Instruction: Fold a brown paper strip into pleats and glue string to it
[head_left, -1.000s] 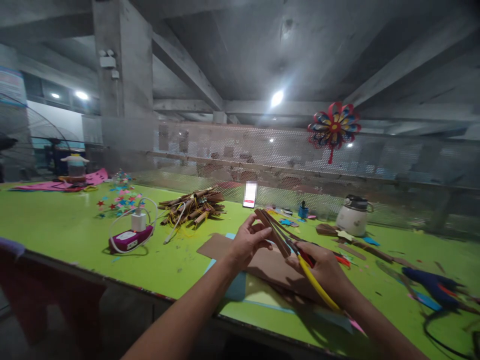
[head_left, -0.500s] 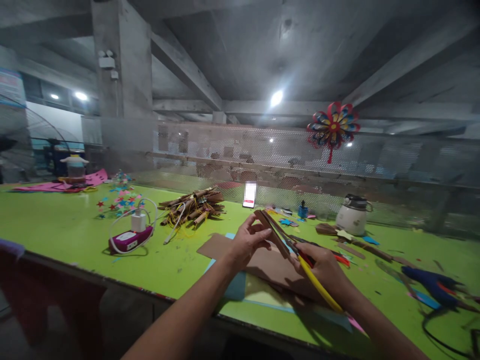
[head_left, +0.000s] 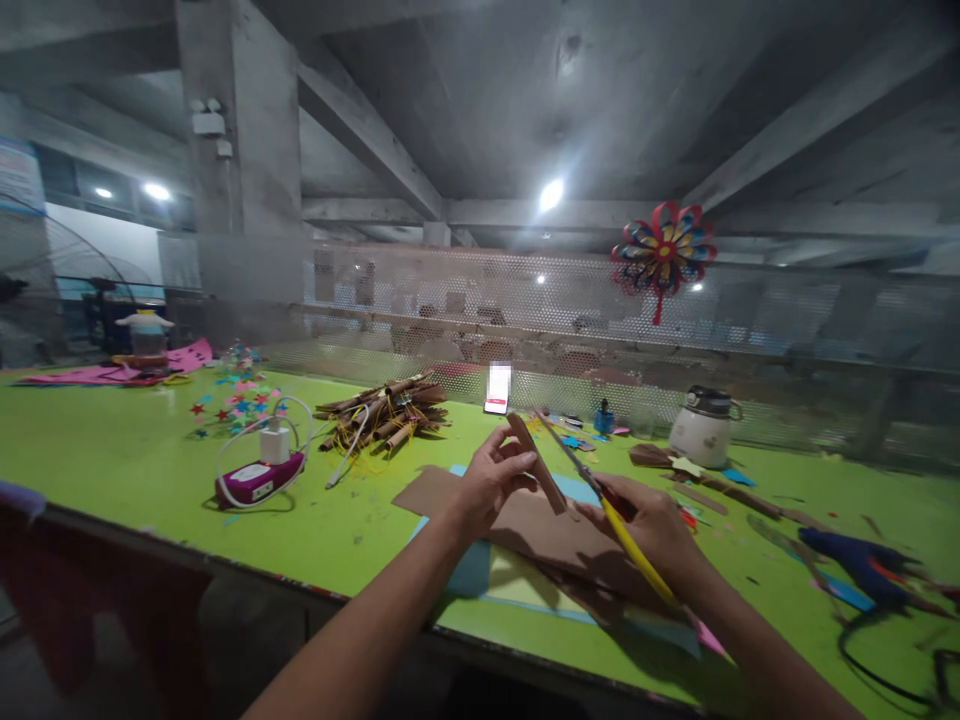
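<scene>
My left hand [head_left: 495,480] is closed on a narrow folded strip of brown paper [head_left: 541,470], which tilts down to the right. Around the yellow handle of a pair of scissors [head_left: 626,545] my right hand [head_left: 649,520] is wrapped. The blades point up and to the left, beside the strip and a little apart from it. Below both hands lies a large brown paper sheet [head_left: 585,545] on top of light blue and yellow sheets [head_left: 517,580]. Part of the scissors' handle is hidden by my fingers.
A pile of brown paper rolls [head_left: 390,410] with yellow string lies left of centre. Nearer left is a purple power strip [head_left: 259,482] with a white charger. A phone [head_left: 497,388] stands behind my hands. On the right are a white pot [head_left: 701,430] and a blue glue gun [head_left: 862,565].
The scissors have moved to the right, away from the strip's edge, and a gap now shows between them. My left hand keeps its hold on the strip.
</scene>
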